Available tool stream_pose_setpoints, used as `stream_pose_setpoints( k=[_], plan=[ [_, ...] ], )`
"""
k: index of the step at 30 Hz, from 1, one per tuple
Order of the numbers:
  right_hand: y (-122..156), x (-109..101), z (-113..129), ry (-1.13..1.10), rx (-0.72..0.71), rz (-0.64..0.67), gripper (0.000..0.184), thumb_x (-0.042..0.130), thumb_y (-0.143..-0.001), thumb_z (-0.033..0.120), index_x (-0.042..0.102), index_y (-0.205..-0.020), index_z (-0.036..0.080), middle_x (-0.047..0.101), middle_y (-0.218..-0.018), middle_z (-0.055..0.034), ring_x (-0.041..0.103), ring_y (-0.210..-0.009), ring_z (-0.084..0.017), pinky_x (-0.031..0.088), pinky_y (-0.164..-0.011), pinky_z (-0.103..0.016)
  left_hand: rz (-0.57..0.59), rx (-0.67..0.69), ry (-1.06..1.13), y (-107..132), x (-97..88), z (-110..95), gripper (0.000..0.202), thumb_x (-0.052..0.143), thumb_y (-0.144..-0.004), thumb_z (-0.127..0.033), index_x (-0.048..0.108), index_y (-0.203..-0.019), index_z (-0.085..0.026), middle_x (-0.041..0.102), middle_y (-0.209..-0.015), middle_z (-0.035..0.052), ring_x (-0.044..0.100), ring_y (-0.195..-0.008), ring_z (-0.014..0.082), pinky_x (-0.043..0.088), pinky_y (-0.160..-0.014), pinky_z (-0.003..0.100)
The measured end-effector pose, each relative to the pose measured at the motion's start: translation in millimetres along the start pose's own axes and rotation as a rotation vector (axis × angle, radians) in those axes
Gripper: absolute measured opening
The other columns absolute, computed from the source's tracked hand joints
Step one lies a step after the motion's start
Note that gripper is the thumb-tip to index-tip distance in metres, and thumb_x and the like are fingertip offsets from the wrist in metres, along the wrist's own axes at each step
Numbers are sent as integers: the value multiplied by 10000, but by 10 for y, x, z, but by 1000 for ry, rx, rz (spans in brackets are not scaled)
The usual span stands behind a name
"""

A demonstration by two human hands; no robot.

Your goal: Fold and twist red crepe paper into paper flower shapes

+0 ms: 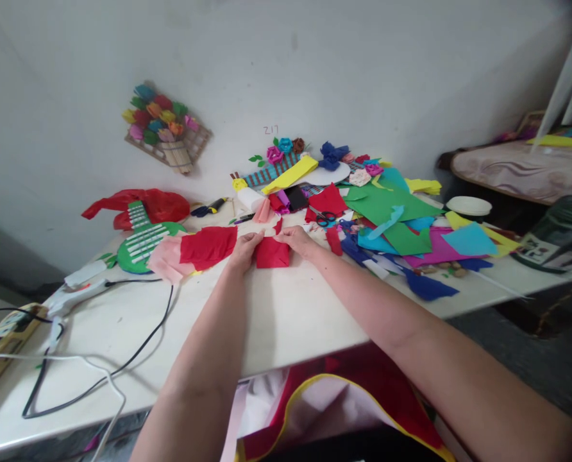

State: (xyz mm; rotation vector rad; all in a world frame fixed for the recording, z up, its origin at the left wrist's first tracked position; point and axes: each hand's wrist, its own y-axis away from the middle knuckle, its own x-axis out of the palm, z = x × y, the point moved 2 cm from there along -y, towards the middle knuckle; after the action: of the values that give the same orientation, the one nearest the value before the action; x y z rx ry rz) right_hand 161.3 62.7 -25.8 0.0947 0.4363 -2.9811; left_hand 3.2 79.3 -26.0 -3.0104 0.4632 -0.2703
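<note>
A small red paper piece [272, 254] lies at the middle of the white table, between my two hands. My left hand [245, 249] pinches its upper left corner. At the upper right corner my right hand [294, 240] has its fingers closed on the same piece. Just left of my left hand is a larger red crepe paper sheet [210, 246], partly over a pale pink sheet [167, 258]. Scissors with dark handles [325, 219] rest among the scraps beyond my right hand.
Coloured paper sheets [392, 212] and scraps cover the right side. A green guitar-shaped craft [144, 236] and red plastic bag [161, 204] lie left. A glue gun [81, 298] trails a black cord near a power strip [11, 340]. A glass jar [558, 234] stands far right.
</note>
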Motion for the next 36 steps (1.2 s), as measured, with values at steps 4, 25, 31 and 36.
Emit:
stream_pose_setpoints(
  k=[4, 25, 31, 36],
  plan=[
    [9, 11, 21, -13, 1, 4, 251, 603, -607, 353, 468, -522, 159, 373, -488, 65, 317, -497, -73, 237, -502, -235, 9, -24, -82, 6, 1, -7, 333, 768, -535, -387, 549, -582, -141, 549, -502, -13, 454, -426, 67, 307, -419, 196],
    [12, 47, 8, -60, 12, 8, 287, 635, -599, 383, 480, -545, 146, 393, -506, 61, 324, -507, -68, 240, -512, -230, 39, 33, -20, 9, 4, 16, 300, 757, -569, -348, 540, -582, -140, 565, -529, -12, 495, -477, 75, 358, -475, 192],
    [-20, 18, -49, -144, 50, 24, 351, 593, -650, 477, 485, -594, 148, 384, -502, 64, 315, -472, -65, 236, -481, -226, -51, 59, 3, 7, -40, 1, 369, 750, -565, -393, 468, -553, -156, 433, -409, -65, 349, -352, 44, 207, -370, 183],
    [-3, 6, -14, -120, 28, -10, 381, 621, -615, 481, 427, -542, 161, 349, -481, 73, 297, -470, -60, 220, -471, -223, -8, 13, -6, 18, -22, -14, 342, 759, -548, -390, 530, -585, -138, 540, -488, -26, 447, -421, 64, 290, -421, 188]
  ],
)
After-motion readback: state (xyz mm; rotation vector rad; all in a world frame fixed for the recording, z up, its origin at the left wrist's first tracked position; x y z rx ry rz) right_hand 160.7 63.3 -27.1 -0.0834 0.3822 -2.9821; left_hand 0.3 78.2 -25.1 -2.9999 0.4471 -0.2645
